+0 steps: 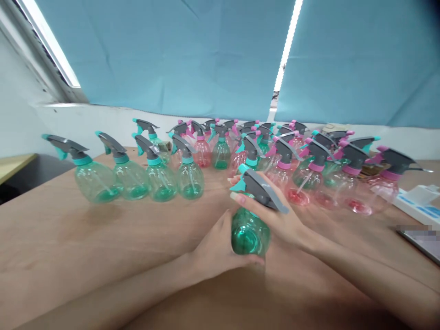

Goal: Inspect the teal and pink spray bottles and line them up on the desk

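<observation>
On the counter (103, 238), centre: left hand (216, 250) grips green bottle (249, 236), right hand (285, 222) wraps its sprayer (261, 192). Behind, green row (161, 181) and pink cluster (319, 183) stand capped; no bare bottles visible.

— What does the bottle look like?
— It's a see-through green spray bottle (249, 234) with a round body, a grey trigger head (264, 192) and a teal nozzle (239, 184).
— How is it sitting?
— Tilted, with the base toward the camera and the nozzle pointing left. The left hand (216, 250) cups the body and the right hand (285, 220) grips the neck. It's possibly empty, but blur hides that.
</observation>
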A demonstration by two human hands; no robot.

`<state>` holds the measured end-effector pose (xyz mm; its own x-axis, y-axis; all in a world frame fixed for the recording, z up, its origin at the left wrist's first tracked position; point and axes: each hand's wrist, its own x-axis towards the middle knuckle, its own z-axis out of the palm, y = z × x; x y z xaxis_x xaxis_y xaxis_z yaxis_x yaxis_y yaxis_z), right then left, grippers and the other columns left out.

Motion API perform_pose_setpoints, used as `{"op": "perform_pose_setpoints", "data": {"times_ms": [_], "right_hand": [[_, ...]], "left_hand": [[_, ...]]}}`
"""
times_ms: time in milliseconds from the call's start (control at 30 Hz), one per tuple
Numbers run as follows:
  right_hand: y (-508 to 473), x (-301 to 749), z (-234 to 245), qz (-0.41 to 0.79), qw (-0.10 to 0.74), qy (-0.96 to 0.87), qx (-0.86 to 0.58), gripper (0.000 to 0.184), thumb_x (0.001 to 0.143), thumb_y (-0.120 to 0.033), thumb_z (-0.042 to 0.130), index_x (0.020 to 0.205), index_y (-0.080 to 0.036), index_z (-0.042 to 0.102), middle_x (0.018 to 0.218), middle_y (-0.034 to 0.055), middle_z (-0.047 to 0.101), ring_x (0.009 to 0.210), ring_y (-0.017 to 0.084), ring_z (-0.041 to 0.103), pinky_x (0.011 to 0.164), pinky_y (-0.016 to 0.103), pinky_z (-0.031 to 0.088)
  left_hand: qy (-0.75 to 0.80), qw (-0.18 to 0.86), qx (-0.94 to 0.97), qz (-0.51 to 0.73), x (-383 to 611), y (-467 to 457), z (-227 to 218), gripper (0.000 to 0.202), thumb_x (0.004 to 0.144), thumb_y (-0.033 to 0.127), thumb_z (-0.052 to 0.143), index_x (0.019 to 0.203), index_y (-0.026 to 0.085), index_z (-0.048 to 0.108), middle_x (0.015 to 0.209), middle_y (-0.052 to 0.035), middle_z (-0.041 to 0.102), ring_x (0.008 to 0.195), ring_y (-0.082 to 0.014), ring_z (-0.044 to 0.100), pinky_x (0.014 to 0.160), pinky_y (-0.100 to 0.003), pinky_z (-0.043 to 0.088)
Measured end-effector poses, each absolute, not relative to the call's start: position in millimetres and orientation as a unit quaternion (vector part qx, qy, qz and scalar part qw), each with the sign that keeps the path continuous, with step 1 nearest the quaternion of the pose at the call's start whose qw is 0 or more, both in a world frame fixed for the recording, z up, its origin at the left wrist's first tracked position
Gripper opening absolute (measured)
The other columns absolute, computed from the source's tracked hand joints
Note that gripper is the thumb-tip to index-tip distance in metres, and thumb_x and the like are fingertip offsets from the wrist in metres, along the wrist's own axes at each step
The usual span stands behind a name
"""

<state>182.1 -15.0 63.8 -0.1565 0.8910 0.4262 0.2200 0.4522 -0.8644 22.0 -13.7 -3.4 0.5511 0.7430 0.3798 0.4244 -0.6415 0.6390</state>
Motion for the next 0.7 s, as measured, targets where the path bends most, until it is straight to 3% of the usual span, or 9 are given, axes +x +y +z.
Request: {"op": "perform_pose_setpoints", "data": {"times_ms": [67,233,333,433,600,700], "right_hand": [[-13,182,64,0.353,0.512,-0.669,-0.407,0.022,0.085,-0.040,0.065,0.102,-0.026,0.061,0.098,0.0012,0.065,0.082,0.018,0.060,0.066,0.031,0.048],[-7,188,60,0.355,0.516,-0.668,-0.402,0.017,0.086,-0.031,0.061,0.102,-0.026,0.063,0.091,0.0003,0.064,0.078,0.017,0.059,0.069,0.031,0.049],[-2,197,56,0.318,0.511,-0.695,-0.392,0.013,0.085,-0.023,0.057,0.097,-0.026,0.062,0.079,-0.0027,0.059,0.063,0.013,0.052,0.057,0.028,0.044],[1,206,52,0.304,0.500,-0.711,-0.390,0.011,0.084,-0.019,0.055,0.090,-0.027,0.061,0.073,-0.0041,0.055,0.054,0.012,0.043,0.051,0.027,0.039],[4,210,48,0.297,0.506,-0.713,-0.384,0.021,0.085,-0.020,0.052,0.100,-0.028,0.063,0.084,-0.0001,0.064,0.075,0.018,0.058,0.067,0.032,0.048],[3,207,48,0.293,0.514,-0.711,-0.381,0.028,0.085,-0.021,0.051,0.108,-0.028,0.064,0.086,0.0001,0.066,0.077,0.018,0.060,0.071,0.032,0.050]], "left_hand": [[0.332,0.288,0.838,0.325,24,-11,-4,0.089,0.071,0.058,0.076,0.142,0.027,0.031,0.136,-0.0097,0.052,0.125,-0.0363,0.052,0.096,-0.050,0.053],[0.319,0.320,0.838,0.306,25,-4,-7,0.093,0.070,0.061,0.077,0.143,0.030,0.029,0.137,-0.0106,0.050,0.128,-0.0390,0.048,0.102,-0.055,0.044],[0.321,0.295,0.863,0.255,20,1,-7,0.095,0.069,0.063,0.077,0.143,0.030,0.028,0.142,-0.0106,0.046,0.129,-0.0387,0.045,0.103,-0.055,0.041],[0.325,0.264,0.883,0.209,14,5,-6,0.097,0.071,0.064,0.076,0.144,0.022,0.029,0.140,-0.0152,0.048,0.128,-0.0393,0.046,0.103,-0.056,0.039],[0.313,0.181,0.922,0.140,7,10,-6,0.086,0.080,0.061,0.070,0.143,0.014,0.036,0.143,-0.0192,0.046,0.133,-0.0366,0.040,0.108,-0.054,0.033],[0.316,0.142,0.932,0.104,7,9,-7,0.079,0.084,0.060,0.066,0.140,0.008,0.042,0.144,-0.0216,0.046,0.135,-0.0367,0.038,0.110,-0.053,0.030]]}}
